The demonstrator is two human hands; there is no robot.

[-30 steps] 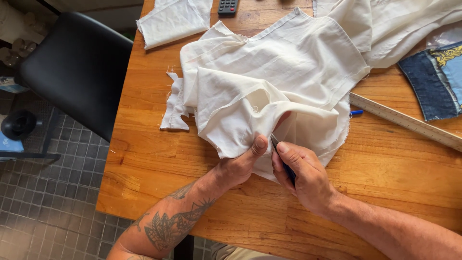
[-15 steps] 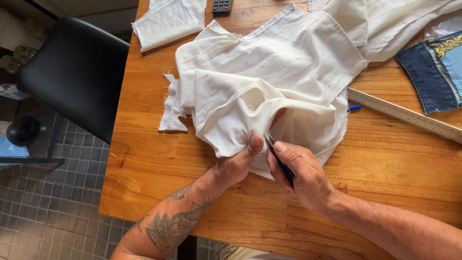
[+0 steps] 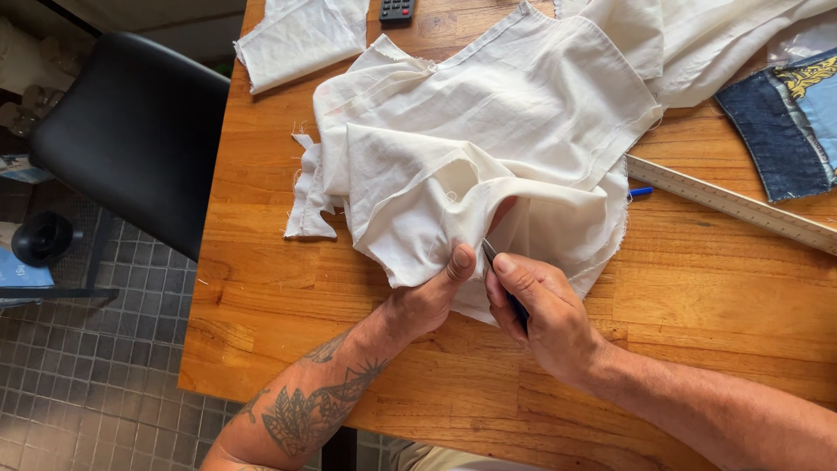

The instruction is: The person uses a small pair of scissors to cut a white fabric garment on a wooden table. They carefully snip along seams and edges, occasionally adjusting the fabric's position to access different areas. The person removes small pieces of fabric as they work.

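Wooden table [image 3: 697, 296], bare near edge; left hand [image 3: 427, 301] pinching cream cloth [image 3: 488, 139], right hand [image 3: 545, 318] closed around dark tool [image 3: 506, 288].

Wooden table [image 3: 715, 296]; long pale ruler [image 3: 732, 203] lying aslant near the right edge, blue pen tip [image 3: 639, 192] just beside it; denim piece [image 3: 785, 126] beyond; small folded cream cloth [image 3: 296, 39]; dark remote [image 3: 397, 9]; black chair [image 3: 131, 131] on grey-tiled floor [image 3: 78, 392].

Bright, even daylight falls from the far side onto the warm brown wooden table [image 3: 697, 305], washing the crumpled cream cotton cloth [image 3: 488, 148] nearly white with soft fold shadows, while the grey tiled floor [image 3: 87, 384] beyond the left edge lies dimmer, everything sharp.
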